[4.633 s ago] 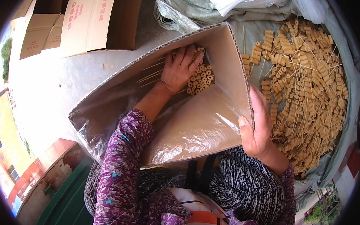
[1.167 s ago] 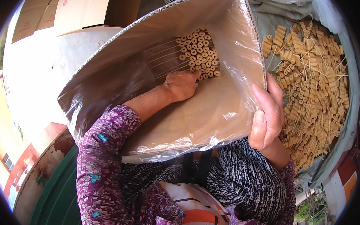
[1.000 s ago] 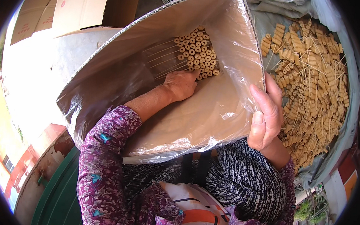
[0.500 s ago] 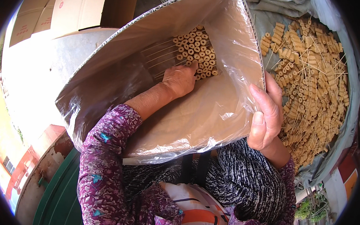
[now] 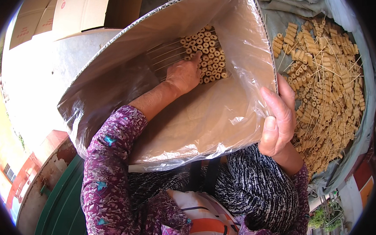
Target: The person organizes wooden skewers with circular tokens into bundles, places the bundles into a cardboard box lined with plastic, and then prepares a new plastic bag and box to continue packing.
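A large cardboard box (image 5: 129, 27) lined with a clear plastic bag (image 5: 222, 119) is tilted toward me on my lap. My left hand (image 5: 184, 74) reaches deep inside it and rests on a stack of tan skewered rolls (image 5: 206, 50) lying with their round ends toward me, thin sticks pointing left. Whether its fingers grip any is hidden. My right hand (image 5: 279, 118) clamps the box's right rim and the plastic liner, thumb inside.
To the right, a big heap of the same tan skewered pieces (image 5: 330, 78) lies on a grey cloth (image 5: 357, 139). Folded cardboard boxes (image 5: 79, 7) lie at the upper left on pale ground. A green surface (image 5: 60, 204) shows at the lower left.
The box has come nearer and tipped more toward me since the oldest frame. In the last second my left hand shifted slightly up against the stacked rolls; my right hand kept its hold.
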Action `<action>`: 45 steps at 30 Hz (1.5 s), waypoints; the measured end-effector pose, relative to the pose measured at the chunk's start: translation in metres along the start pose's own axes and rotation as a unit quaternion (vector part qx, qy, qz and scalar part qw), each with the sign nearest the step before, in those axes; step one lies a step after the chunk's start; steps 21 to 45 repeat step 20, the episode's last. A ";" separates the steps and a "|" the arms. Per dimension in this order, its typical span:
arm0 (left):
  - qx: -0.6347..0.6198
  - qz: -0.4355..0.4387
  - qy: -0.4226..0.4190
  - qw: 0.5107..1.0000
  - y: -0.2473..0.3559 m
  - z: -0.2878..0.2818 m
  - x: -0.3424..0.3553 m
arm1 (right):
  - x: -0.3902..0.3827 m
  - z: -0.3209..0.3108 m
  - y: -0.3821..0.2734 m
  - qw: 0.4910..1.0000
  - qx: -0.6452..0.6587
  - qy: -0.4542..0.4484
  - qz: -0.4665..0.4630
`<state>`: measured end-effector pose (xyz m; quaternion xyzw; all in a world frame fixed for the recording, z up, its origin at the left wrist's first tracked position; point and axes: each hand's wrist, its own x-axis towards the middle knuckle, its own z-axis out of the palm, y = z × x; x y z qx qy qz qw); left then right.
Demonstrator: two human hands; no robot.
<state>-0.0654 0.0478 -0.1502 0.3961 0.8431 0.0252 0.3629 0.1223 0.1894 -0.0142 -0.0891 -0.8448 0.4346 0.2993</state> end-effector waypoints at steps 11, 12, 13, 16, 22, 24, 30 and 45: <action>-0.002 -0.041 0.004 0.999 0.002 -0.017 0.011 | -0.001 0.000 0.003 1.000 0.005 -0.001 -0.004; 0.001 -0.044 0.011 0.999 0.002 -0.018 0.013 | -0.001 -0.001 0.003 1.000 0.004 -0.002 -0.003; 0.004 -0.048 0.019 0.999 0.001 -0.018 0.014 | -0.001 -0.001 0.002 1.000 0.003 -0.003 -0.002; 0.013 -0.035 0.031 0.999 -0.001 -0.017 0.015 | 0.000 -0.001 0.002 1.000 0.003 -0.004 -0.004; -0.001 -0.029 0.017 0.999 -0.002 -0.019 0.017 | -0.001 -0.002 0.004 1.000 0.001 -0.008 -0.005; -0.001 -0.029 0.017 0.999 -0.002 -0.019 0.017 | -0.001 -0.002 0.004 1.000 0.001 -0.008 -0.005; -0.001 -0.029 0.017 0.999 -0.002 -0.019 0.017 | -0.001 -0.002 0.004 1.000 0.001 -0.008 -0.005; -0.001 -0.029 0.017 0.999 -0.002 -0.019 0.017 | -0.001 -0.002 0.004 1.000 0.001 -0.008 -0.005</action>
